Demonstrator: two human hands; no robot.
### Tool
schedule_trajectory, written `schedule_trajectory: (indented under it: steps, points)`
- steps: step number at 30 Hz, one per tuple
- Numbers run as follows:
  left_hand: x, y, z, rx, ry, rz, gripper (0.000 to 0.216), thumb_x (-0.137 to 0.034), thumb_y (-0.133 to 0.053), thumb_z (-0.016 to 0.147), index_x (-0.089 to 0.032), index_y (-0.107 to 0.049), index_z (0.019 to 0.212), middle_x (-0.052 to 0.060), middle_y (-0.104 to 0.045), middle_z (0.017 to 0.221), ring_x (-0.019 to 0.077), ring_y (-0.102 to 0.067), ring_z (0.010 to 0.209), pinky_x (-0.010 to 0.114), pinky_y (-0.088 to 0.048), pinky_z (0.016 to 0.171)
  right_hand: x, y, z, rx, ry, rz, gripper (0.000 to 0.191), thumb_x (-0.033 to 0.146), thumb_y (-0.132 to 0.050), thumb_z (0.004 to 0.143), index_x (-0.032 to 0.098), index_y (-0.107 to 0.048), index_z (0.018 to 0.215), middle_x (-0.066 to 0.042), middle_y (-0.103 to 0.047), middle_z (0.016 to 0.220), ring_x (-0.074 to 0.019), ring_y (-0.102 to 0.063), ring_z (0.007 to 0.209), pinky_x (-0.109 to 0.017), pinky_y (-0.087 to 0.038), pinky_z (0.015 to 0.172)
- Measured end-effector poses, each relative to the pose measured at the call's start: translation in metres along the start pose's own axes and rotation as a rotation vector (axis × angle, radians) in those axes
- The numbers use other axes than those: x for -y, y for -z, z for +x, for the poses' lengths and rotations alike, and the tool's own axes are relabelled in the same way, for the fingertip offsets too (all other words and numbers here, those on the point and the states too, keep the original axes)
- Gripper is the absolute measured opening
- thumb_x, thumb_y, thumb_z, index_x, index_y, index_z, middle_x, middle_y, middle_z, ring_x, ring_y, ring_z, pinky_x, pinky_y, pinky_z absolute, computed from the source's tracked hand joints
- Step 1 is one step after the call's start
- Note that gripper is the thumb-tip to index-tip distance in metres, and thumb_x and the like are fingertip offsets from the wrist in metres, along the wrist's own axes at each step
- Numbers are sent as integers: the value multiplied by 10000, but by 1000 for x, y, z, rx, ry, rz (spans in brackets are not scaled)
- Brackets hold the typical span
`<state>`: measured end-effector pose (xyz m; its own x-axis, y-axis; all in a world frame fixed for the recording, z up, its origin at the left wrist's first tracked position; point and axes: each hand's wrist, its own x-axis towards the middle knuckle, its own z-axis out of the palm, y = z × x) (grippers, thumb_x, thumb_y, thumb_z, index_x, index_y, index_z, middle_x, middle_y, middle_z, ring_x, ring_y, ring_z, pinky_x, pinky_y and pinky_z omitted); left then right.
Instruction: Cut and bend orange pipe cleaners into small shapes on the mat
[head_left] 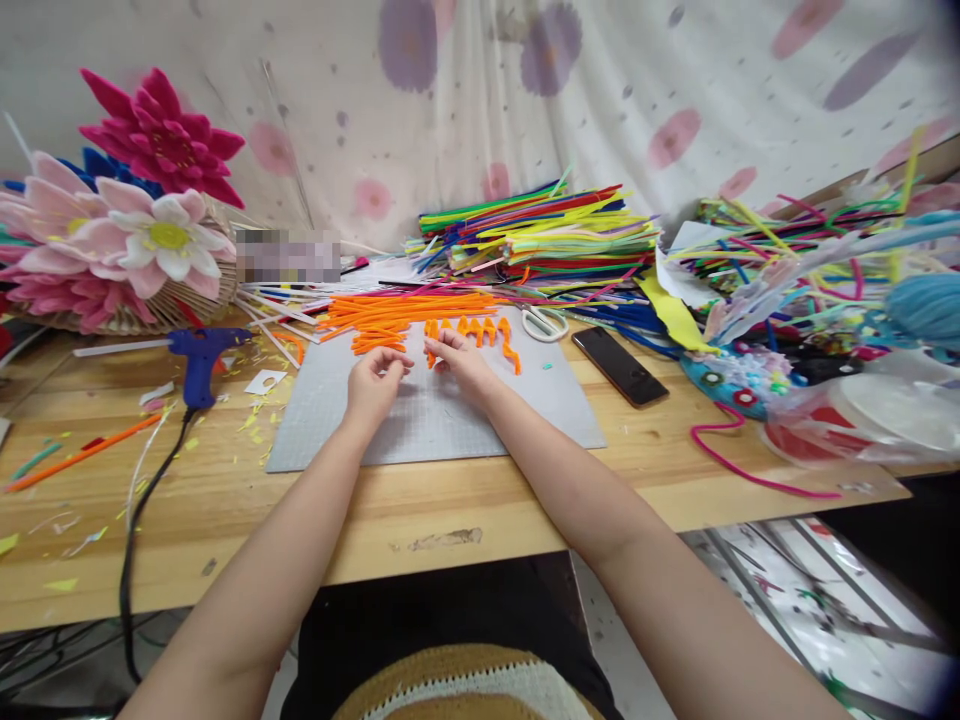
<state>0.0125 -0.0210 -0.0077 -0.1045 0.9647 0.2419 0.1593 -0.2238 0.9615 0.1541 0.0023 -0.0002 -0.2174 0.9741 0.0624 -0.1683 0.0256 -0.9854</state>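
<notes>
My right hand (461,362) pinches a short bent orange pipe cleaner (430,352) above the grey cutting mat (322,425). Just to its left, my left hand (373,382) has its fingers curled towards the thumb; whatever may be between them is too small to make out. Behind my right hand lies a row of zigzag-bent orange pipe cleaners (491,330). A pile of short orange pieces (380,335) sits beyond my left hand, and longer straight orange pipe cleaners (420,308) lie along the mat's far edge.
White-handled scissors (545,324) and a phone (619,366) lie to the right. A blue glue gun (199,362) with a black cord is at left, near fuzzy flowers (161,225). Bundled colourful pipe cleaners (540,230) line the back. A plastic-wrapped roll (892,415) stands far right.
</notes>
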Motion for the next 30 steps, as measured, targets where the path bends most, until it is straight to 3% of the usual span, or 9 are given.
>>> schedule_trajectory:
  steps: [5,11,17,24,30]
  points:
    - [-4,6,5,-66,154,-123,119,-248,-503,666,-160,-537,591,-14,-569,568,83,-490,467,216,-434,497,0,-3,-3,258,-41,-137,340,429,-647,637,174,-423,655,56,-499,555,-57,-426,518,-200,-296,499]
    - [-8,3,2,13,194,-193,235,-314,-675,597,-152,-575,735,-9,-585,653,85,-513,525,211,-440,491,-2,-3,-6,336,-56,-159,321,420,-646,642,163,-456,669,50,-511,571,-58,-432,525,-209,-320,525]
    - [-9,5,3,-63,181,-227,315,-314,-736,532,-145,-564,735,-13,-573,660,81,-504,541,205,-442,471,-2,0,-3,309,-33,-196,214,326,-633,646,150,-524,700,32,-536,659,-69,-467,601,-223,-369,602]
    - [-5,3,4,27,236,-239,424,-323,-795,434,-149,-541,726,-29,-561,607,94,-520,527,223,-459,477,-12,-1,1,199,53,-370,128,264,-575,684,143,-541,711,30,-527,669,-82,-455,630,-234,-363,631]
    - [6,13,7,97,9,42,245,-401,-629,676,-163,-600,726,3,-587,643,105,-516,561,204,-428,481,-7,2,1,193,48,-317,149,293,-543,721,148,-557,694,27,-534,675,-85,-458,649,-232,-355,662]
